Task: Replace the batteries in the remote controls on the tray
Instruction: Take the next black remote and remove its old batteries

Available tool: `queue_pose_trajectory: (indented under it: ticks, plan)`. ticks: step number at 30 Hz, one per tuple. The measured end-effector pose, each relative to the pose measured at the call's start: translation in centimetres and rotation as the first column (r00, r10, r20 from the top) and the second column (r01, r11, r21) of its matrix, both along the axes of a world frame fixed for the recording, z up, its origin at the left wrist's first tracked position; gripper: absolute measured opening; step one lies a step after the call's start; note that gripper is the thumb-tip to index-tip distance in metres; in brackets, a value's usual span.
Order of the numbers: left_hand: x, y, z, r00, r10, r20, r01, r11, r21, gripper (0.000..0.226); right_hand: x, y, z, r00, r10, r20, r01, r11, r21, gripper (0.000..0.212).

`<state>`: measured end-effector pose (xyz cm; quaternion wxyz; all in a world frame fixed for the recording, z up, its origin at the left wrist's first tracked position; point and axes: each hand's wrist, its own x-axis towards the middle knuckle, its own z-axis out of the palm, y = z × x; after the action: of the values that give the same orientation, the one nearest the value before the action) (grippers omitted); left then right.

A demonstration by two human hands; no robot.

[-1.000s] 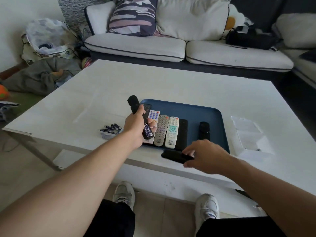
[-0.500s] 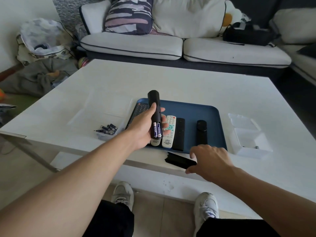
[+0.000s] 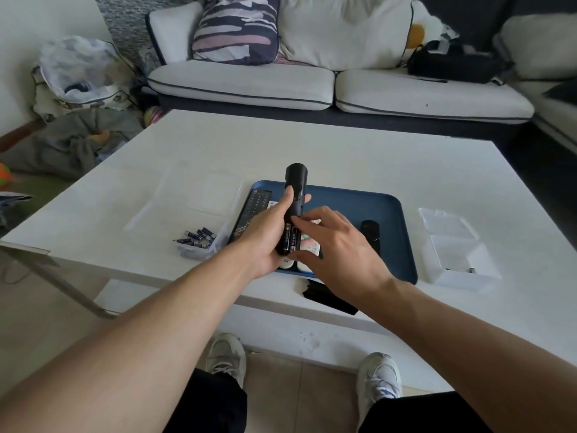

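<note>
Got the black remote (image 3: 295, 195) held in my left grip (image 3: 268, 235) over the tray (image 3: 393, 210), cover off, two batteries (image 3: 291, 240) still seated, right grip (image 3: 337, 245) loose reaching for them, the other remotes untouched.

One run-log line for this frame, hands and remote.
left hand: grips black remote, batteries exposed | right hand: fingers at batteries | cover: on table | stage: battery removal
</note>
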<state>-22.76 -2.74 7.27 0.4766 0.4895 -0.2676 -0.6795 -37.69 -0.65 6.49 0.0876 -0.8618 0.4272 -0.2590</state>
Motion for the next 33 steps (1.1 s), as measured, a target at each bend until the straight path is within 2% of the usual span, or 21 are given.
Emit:
queue_pose_trajectory:
  ticks: [7,12,21,26,29,33]
  plan:
    - [0.9,0.0,-0.1,0.994,0.094,-0.050,-0.090,0.993,0.073,0.049,1.0,-0.2,0.5,0.997,0.048,-0.057,-0.045,0.998,0.045,0.046]
    - [1.0,0.0,-0.3,0.984,0.166,-0.063,-0.159,0.982,0.104,0.046,1.8,0.1,0.6,0.999,0.046,-0.015,-0.045,0.996,0.080,0.040]
    - [0.8,0.2,-0.4,0.983,0.127,-0.130,-0.117,0.990,0.082,0.040,2.0,-0.4,1.6,0.996,0.015,-0.085,-0.005,0.994,0.112,0.047]
    - [0.8,0.6,-0.8,1.000,-0.003,0.025,0.001,0.997,0.082,0.037,2.2,-0.7,2.0,0.999,-0.039,-0.020,0.043,0.958,0.284,0.044]
    - [0.9,0.5,-0.9,0.994,0.010,0.111,-0.017,0.998,0.061,0.034,2.3,-1.1,2.1,0.995,-0.090,0.038,0.066,0.906,0.418,0.043]
    - [0.8,0.2,-1.1,0.992,0.051,0.117,-0.050,0.999,-0.007,0.032,2.4,-1.6,2.2,0.954,-0.246,0.170,0.124,0.843,0.523,0.024]
